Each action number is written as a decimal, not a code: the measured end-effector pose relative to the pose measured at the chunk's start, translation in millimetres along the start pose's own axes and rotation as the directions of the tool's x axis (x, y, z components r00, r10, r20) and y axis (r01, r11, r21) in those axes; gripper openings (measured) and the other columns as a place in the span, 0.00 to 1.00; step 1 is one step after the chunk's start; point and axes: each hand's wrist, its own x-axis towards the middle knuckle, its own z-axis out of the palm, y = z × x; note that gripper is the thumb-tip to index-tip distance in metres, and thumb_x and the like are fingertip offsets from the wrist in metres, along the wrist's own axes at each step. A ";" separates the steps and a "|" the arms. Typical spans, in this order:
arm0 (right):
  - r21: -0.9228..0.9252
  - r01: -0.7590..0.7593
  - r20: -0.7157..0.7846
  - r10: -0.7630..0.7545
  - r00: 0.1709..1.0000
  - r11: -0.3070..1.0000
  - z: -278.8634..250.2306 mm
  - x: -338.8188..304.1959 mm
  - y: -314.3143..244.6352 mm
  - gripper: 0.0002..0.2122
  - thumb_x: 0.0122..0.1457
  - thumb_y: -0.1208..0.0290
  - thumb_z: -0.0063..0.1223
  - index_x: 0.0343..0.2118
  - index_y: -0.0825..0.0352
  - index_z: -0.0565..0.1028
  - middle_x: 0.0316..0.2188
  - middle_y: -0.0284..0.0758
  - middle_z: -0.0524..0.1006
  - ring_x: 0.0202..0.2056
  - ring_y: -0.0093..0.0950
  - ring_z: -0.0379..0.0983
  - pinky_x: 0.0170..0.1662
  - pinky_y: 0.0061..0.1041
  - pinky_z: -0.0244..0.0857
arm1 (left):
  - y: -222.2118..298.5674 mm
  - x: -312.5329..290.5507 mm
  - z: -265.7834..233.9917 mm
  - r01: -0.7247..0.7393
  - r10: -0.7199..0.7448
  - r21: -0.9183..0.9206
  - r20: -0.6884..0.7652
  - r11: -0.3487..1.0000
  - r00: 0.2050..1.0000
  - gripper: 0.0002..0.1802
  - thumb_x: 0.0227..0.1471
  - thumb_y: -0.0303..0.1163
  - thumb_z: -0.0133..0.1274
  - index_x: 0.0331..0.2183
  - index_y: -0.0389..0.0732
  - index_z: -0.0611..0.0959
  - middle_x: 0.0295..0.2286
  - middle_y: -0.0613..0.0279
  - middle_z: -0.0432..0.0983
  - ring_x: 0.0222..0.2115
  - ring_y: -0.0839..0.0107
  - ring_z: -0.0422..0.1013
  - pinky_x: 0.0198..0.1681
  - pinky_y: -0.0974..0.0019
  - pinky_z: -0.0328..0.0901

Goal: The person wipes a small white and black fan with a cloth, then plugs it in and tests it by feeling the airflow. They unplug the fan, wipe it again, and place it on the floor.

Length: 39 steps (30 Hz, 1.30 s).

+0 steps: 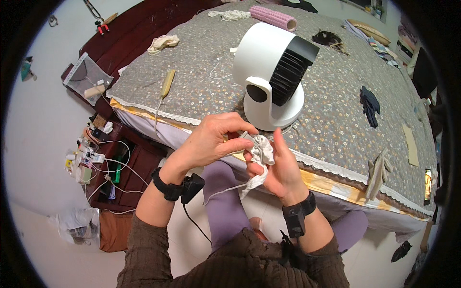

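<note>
The left hand (216,137), near the centre of the frame, pinches the upper-left edge of a crumpled white cloth bundle (263,150) between thumb and forefinger – a small pale flat piece (246,137) shows at its fingertips. The right hand (283,170), palm turned up, cradles the bundle in curled fingers, its thumb raised apart. A thin white cord (225,190) trails from the bundle towards lower left, over a purple trouser leg (221,206). Black straps with boxy modules circle both wrists. Just above the hands, a white-and-black fan (254,53) stands on a bed with a grey floral bedspread (201,62). Farther out lie a pink foam roller (271,18) at the top, a dark garment (370,105) at right, and – at left – a dark red nightstand (137,165) crowded with chargers and cables
</note>
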 end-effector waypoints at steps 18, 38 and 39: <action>-0.718 -0.117 -0.145 0.017 0.989 0.686 -20.5 -54.0 -37.8 0.12 0.68 0.62 0.51 0.35 0.66 0.75 0.25 0.23 0.71 0.24 0.11 0.61 0.25 0.14 0.54 | -88.5 -108.7 -285.9 0.282 -0.128 0.096 -0.723 0.955 0.679 0.19 0.64 0.45 0.53 0.43 0.37 0.83 0.29 0.73 0.74 0.29 0.82 0.67 0.34 0.75 0.65; -0.997 0.048 0.040 -0.143 0.989 0.054 2.1 -117.3 -53.8 0.09 0.65 0.66 0.54 0.38 0.68 0.76 0.26 0.39 0.78 0.26 0.35 0.73 0.31 0.29 0.65 | 22.6 -58.5 52.9 0.002 0.000 0.037 -0.063 0.999 0.998 0.24 0.46 0.31 0.65 0.47 0.38 0.81 0.44 0.54 0.78 0.50 0.52 0.72 0.56 0.59 0.65; -0.998 0.057 0.051 -0.138 0.989 0.041 5.7 -118.1 -53.2 0.09 0.65 0.66 0.54 0.38 0.68 0.76 0.26 0.40 0.78 0.27 0.37 0.74 0.32 0.30 0.65 | 41.7 -45.3 77.1 -0.076 0.073 -0.066 -0.039 0.995 0.997 0.22 0.47 0.35 0.66 0.45 0.38 0.81 0.42 0.55 0.78 0.45 0.55 0.73 0.52 0.59 0.66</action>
